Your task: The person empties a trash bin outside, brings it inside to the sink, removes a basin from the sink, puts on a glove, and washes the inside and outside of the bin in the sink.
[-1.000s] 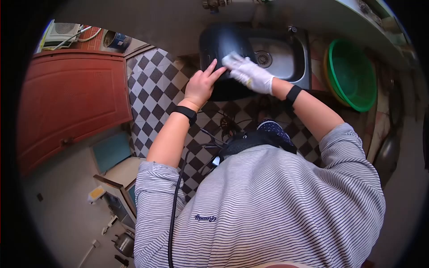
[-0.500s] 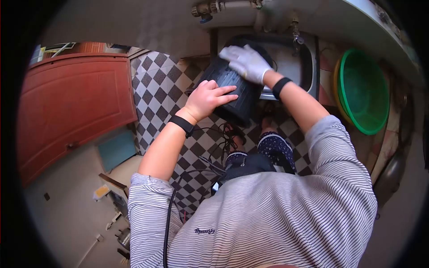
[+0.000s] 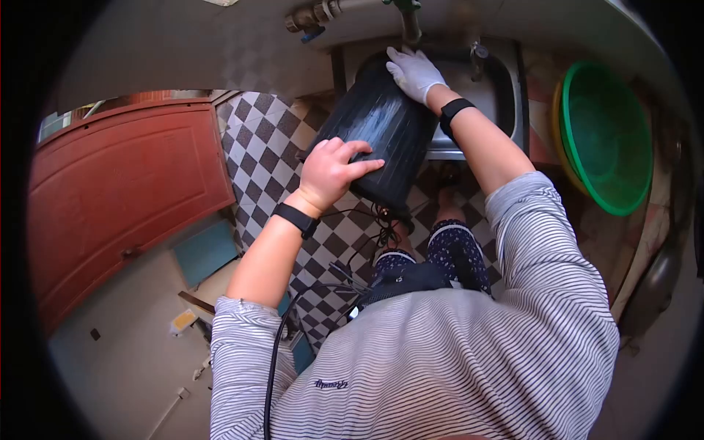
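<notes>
A wet black ribbed bin lies tilted over the left side of a metal sink. My left hand, bare, rests on the bin's near left side with thumb and fingers apart. The white-gloved right hand lies with spread fingers on the bin's far end, beside the sink basin. No cloth or other item shows in either hand. A tap stands behind the sink.
Green and yellow basins lean together right of the sink. Pipes with a valve run along the wall behind. A red door is at the left, above a checkered floor. Cables hang near my legs.
The bin has turned and tilted, so more of its ribbed side shows. My right hand has moved to its far end. My left hand has shifted toward me along with the bin.
</notes>
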### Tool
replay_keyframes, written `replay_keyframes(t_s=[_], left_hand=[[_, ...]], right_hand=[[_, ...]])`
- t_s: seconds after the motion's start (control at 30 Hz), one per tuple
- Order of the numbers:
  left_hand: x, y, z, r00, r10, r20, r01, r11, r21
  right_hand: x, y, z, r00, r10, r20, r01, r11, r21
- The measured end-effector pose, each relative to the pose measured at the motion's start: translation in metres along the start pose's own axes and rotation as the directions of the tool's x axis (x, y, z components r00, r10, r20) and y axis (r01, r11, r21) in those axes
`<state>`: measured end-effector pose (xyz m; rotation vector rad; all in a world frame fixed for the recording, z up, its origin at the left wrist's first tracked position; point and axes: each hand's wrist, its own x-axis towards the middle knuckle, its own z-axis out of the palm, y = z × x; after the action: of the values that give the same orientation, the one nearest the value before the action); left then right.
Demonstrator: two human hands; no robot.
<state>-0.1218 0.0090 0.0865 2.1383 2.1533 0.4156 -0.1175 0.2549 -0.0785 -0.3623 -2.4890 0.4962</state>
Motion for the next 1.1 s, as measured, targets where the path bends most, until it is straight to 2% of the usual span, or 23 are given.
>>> replay_keyframes(t_s=[0.07, 0.1, 0.13, 0.17, 0.2, 0.27, 0.3, 0.33, 0.37, 0.4, 0.47, 0.53, 0.6, 0.67, 0.7, 0.77, 0.8, 0.87, 0.93, 1.0, 1.03, 1.07, 1.1], left_hand=[[0.003, -0.002, 0.002, 0.998, -0.068, 0.01, 0.068, 0.998, 0.0], [0.004, -0.001, 0.003, 0.994, -0.111, -0.021, 0.11, 0.994, -0.019], [0.001, -0.001, 0.003, 0.994, -0.105, -0.018, 0.104, 0.994, -0.023], [-0.006, -0.003, 0.002, 0.992, -0.125, -0.021, 0.123, 0.991, -0.06], [-0.011, -0.005, 0.001, 0.989, -0.143, -0.023, 0.14, 0.986, -0.094], [-0.018, 0.001, 0.0, 0.99, -0.142, -0.016, 0.139, 0.984, -0.107], [-0.018, 0.003, 0.001, 0.979, -0.193, -0.063, 0.185, 0.976, -0.114], [-0.016, 0.003, 0.003, 0.964, -0.243, -0.107, 0.23, 0.965, -0.123], [-0.015, 0.001, 0.005, 0.963, -0.239, -0.128, 0.222, 0.966, -0.132], [-0.016, 0.002, 0.007, 0.966, -0.233, -0.114, 0.218, 0.967, -0.131], [-0.016, 0.002, 0.01, 0.954, -0.285, -0.096, 0.268, 0.951, -0.156], [-0.025, 0.002, 0.009, 0.955, -0.281, -0.089, 0.264, 0.95, -0.17], [-0.027, 0.005, 0.006, 0.952, -0.302, -0.048, 0.291, 0.944, -0.158], [-0.026, 0.004, 0.008, 0.953, -0.299, -0.053, 0.286, 0.942, -0.174], [-0.026, 0.004, 0.008, 0.955, -0.29, -0.066, 0.276, 0.946, -0.17], [-0.025, 0.003, 0.009, 0.956, -0.284, -0.078, 0.268, 0.949, -0.164], [-0.024, 0.003, 0.009, 0.956, -0.281, -0.086, 0.264, 0.95, -0.164], [-0.027, 0.005, 0.007, 0.955, -0.283, -0.086, 0.266, 0.949, -0.168], [-0.028, 0.002, 0.01, 0.934, -0.354, -0.046, 0.343, 0.926, -0.156], [-0.026, 0.002, 0.011, 0.939, -0.337, -0.066, 0.322, 0.932, -0.164], [-0.025, 0.003, 0.011, 0.942, -0.329, -0.065, 0.315, 0.935, -0.163], [-0.024, 0.004, 0.011, 0.945, -0.322, -0.062, 0.309, 0.937, -0.166], [-0.026, 0.003, 0.011, 0.947, -0.318, -0.046, 0.308, 0.94, -0.15]], right_hand=[[0.007, -0.053, -0.07, 0.91, -0.162, 0.382, 0.181, 0.983, -0.016], [-0.012, -0.077, -0.077, 0.953, -0.263, 0.152, 0.241, 0.959, 0.152], [-0.028, -0.096, -0.075, 0.94, -0.286, 0.185, 0.219, 0.924, 0.312], [-0.05, -0.113, -0.083, 0.945, -0.315, 0.088, 0.252, 0.874, 0.416], [-0.058, -0.115, -0.092, 0.92, -0.332, 0.207, 0.175, 0.822, 0.542], [-0.046, -0.088, -0.093, 0.889, -0.358, 0.287, 0.229, 0.888, 0.4], [-0.046, -0.065, -0.077, 0.973, -0.185, 0.137, 0.15, 0.961, 0.231], [-0.044, -0.039, -0.05, 1.0, 0.028, 0.01, -0.03, 0.945, 0.326], [-0.037, -0.026, -0.038, 0.957, 0.274, 0.096, -0.287, 0.84, 0.46], [-0.043, -0.024, -0.01, 0.895, 0.446, 0.033, -0.399, 0.764, 0.507], [-0.05, -0.057, -0.024, 0.882, 0.471, -0.011, -0.429, 0.813, 0.393], [-0.076, -0.098, -0.068, 0.963, 0.22, 0.157, -0.259, 0.915, 0.308], [-0.092, -0.112, -0.098, 0.957, -0.051, 0.286, -0.043, 0.949, 0.313], [-0.079, -0.089, -0.087, 0.958, -0.14, 0.248, 0.041, 0.929, 0.368], [-0.065, -0.074, -0.074, 0.987, -0.08, 0.141, 0.021, 0.927, 0.374], [-0.031, -0.04, -0.032, 0.985, 0.171, 0.02, -0.167, 0.922, 0.35], [-0.017, -0.03, -0.022, 0.958, 0.286, 0.01, -0.266, 0.88, 0.393], [-0.01, -0.025, -0.007, 0.822, 0.554, 0.131, -0.539, 0.684, 0.492], [-0.039, -0.042, -0.007, 0.788, 0.601, 0.132, -0.578, 0.651, 0.492], [-0.082, -0.074, -0.042, 0.762, 0.553, 0.337, -0.635, 0.54, 0.552], [-0.107, -0.084, -0.054, 0.778, 0.484, 0.402, -0.628, 0.559, 0.542], [-0.116, -0.096, -0.08, 0.747, 0.424, 0.512, -0.66, 0.566, 0.494], [-0.117, -0.096, -0.084, 0.752, 0.405, 0.52, -0.65, 0.586, 0.484]])
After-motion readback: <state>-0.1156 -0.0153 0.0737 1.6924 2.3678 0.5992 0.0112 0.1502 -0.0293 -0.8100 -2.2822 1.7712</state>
